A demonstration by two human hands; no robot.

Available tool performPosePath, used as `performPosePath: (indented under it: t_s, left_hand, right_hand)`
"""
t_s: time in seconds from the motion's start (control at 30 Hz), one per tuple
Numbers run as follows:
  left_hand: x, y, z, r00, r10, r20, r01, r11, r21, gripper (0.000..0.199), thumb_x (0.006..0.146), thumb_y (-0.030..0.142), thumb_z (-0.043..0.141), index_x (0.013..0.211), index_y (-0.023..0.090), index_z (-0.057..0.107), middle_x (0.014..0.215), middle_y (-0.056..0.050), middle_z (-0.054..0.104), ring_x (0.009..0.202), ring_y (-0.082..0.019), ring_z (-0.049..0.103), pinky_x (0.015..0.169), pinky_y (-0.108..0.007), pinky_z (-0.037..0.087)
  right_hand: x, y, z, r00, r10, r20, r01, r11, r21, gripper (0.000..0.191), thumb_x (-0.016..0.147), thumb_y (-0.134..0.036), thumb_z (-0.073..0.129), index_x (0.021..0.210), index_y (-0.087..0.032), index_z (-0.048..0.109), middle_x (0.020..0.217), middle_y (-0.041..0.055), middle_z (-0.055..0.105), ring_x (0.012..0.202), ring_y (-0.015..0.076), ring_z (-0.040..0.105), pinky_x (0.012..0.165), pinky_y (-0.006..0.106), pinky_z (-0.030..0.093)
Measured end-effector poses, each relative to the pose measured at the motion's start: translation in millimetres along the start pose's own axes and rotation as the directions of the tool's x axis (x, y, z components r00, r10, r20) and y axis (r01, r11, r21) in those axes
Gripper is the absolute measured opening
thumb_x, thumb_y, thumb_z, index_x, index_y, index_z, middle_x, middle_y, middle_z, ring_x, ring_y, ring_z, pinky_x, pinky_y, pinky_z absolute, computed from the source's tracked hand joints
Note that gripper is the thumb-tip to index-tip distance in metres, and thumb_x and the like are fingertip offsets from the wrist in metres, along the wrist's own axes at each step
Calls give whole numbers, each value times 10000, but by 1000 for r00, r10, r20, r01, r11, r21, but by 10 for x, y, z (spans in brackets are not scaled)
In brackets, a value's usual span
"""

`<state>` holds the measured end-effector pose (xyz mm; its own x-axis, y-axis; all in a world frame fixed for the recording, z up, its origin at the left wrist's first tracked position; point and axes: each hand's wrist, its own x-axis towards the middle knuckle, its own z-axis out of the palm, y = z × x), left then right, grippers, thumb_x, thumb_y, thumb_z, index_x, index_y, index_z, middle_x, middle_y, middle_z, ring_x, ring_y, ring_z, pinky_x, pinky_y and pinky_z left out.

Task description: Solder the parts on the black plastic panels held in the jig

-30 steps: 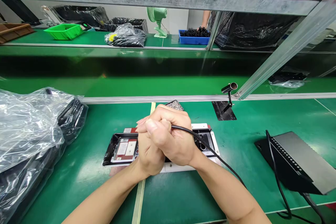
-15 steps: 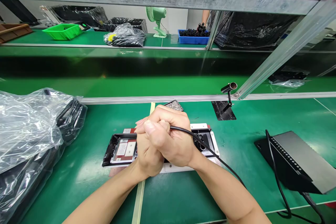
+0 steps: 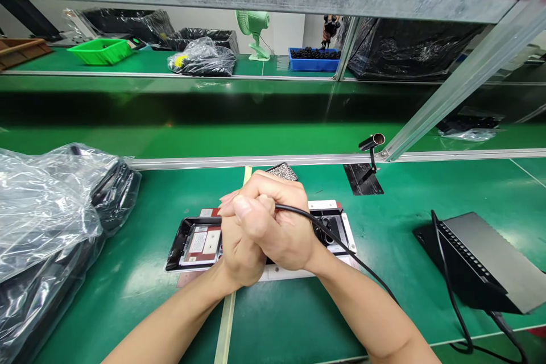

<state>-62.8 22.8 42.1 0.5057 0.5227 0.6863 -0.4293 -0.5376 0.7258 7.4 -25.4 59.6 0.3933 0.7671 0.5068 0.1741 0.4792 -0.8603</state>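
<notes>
Over black frame [image 3: 184, 243], clasped hands [image 3: 277, 233], cable [image 3: 331, 232], white label [image 3: 198, 242] illegible

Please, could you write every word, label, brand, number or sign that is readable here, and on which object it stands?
No text can be read with certainty.
Larger white label, seen through the opening of the black frame: seems printed, too small to read.
Smaller white label, just beyond the frame's far edge: also too small to read.

Bare forearms [image 3: 170, 317], ungloved left grip [image 3: 241, 250], ungloved right grip [image 3: 285, 234]
</notes>
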Motion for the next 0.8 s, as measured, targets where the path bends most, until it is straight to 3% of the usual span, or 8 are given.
performPosePath:
  t_s: [0.4, 0.8]
  left_hand:
    - [-29, -7, -7, 1000, -26, -8, 26, 1000, 4, 465, 1058, 360, 432, 637, 173, 362, 577, 56, 316, 492, -67, 300, 449, -192, 295]
    - [-4, 12, 2, 1000, -2, -2, 2, 1000, 28, 481, 1038, 339, 432, 619, 171, 264, 558, 48, 260, 474, -75, 271, 435, -218, 263]
  right_hand:
    - [-3, 7, 2, 1000, -1, -5, 1, 1000, 2, 274, 893, -336, 613, 652, -206, 600, 674, -4, 658, 753, 154, 693, 762, 286, 567]
    - [-4, -7, -7, 1000, 9, 7, -9, 1000, -25, 257, 893, -339, 604, 670, -213, 624, 698, 2, 682, 759, 159, 688, 767, 305, 571]
